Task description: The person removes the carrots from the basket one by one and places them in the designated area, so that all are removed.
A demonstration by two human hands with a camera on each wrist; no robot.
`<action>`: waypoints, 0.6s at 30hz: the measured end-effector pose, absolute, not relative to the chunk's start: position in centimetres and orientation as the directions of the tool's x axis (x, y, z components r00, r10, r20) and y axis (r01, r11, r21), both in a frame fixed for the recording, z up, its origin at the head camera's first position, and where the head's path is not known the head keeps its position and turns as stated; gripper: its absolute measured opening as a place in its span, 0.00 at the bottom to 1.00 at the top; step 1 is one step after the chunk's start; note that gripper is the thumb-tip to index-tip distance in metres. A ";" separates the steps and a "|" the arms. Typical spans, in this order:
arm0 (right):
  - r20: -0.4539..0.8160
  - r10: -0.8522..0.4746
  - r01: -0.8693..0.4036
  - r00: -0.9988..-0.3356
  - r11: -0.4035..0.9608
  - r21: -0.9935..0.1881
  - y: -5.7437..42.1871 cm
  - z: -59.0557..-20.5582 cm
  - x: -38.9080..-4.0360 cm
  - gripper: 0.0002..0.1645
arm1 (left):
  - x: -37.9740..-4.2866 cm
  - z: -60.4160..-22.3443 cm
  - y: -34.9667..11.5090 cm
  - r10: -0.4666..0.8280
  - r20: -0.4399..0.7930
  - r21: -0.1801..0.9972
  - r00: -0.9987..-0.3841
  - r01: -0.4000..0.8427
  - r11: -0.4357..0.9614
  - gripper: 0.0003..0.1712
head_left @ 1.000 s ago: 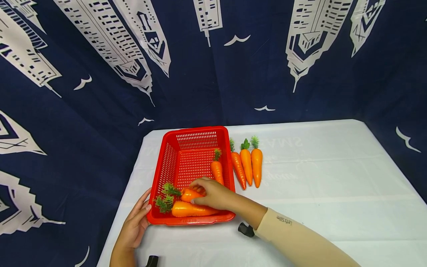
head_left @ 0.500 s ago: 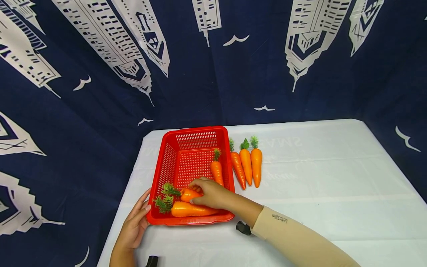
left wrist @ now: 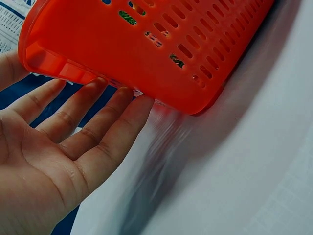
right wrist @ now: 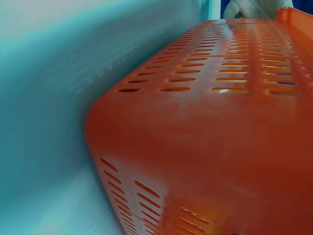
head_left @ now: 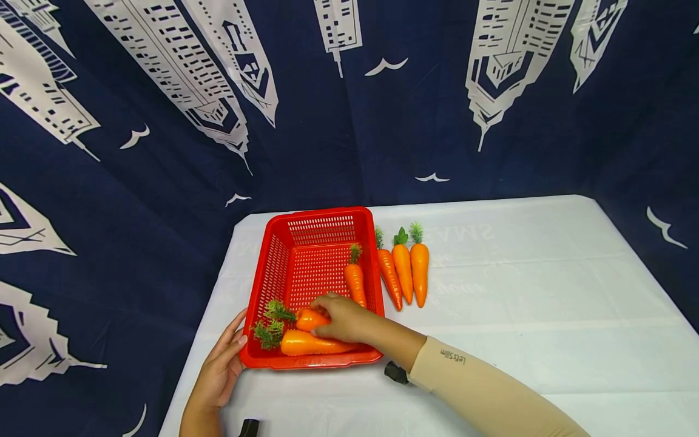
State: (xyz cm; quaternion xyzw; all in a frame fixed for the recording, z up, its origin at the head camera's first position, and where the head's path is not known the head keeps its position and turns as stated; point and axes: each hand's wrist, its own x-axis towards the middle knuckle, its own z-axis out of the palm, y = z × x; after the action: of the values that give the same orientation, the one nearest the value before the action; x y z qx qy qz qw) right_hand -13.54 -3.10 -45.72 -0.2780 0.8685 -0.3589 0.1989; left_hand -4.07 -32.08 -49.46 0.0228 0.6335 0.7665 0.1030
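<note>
In the head view a red plastic basket [head_left: 317, 362] with slotted sides stands on the white-covered table. My right hand [head_left: 346, 318] reaches into its near part and grips an orange carrot [head_left: 310, 318] with a green top; the hand covers the carrot's tip. Closer to the near wall lies another carrot [head_left: 317, 343]. A third carrot [head_left: 355, 282] lies along the right wall, its lower end partly behind the hand. At the near left corner my left hand [head_left: 218, 370] touches the basket's outside, fingers fairly straight, as the left wrist view shows with the fingertips [left wrist: 144, 100] against the rim.
Three carrots [head_left: 403, 273] lie side by side on the table [head_left: 519, 303], just right of the basket. A dark blue cloth [head_left: 349, 152] with white buildings hangs behind and to the left. The right wrist view is filled mostly by the basket's outer corner [right wrist: 195, 127].
My right hand and forearm have shifted very slightly, the sleeve moving a little left. The basket, carrots and left hand look unchanged.
</note>
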 end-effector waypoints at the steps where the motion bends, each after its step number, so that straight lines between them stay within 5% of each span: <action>1: -0.150 -0.624 -0.340 -0.767 0.593 -0.730 -3.1 -45.7 -13.5 0.29 | -4.1 -49.5 -32.1 0.187 -0.095 0.976 -0.978 -0.129 -0.176 0.33; 18: -0.166 -0.613 -0.344 -0.773 0.625 -0.701 -3.3 -45.6 -13.4 0.26 | -4.1 -49.5 -32.1 0.178 -0.110 0.976 -0.978 -0.140 -0.165 0.33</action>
State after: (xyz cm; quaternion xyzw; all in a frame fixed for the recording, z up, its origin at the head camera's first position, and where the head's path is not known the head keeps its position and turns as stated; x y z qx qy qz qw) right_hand -13.42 -3.30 -45.62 -0.2722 0.8790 -0.3371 0.1990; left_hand -4.08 -32.12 -49.47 0.0148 0.6375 0.7632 0.1042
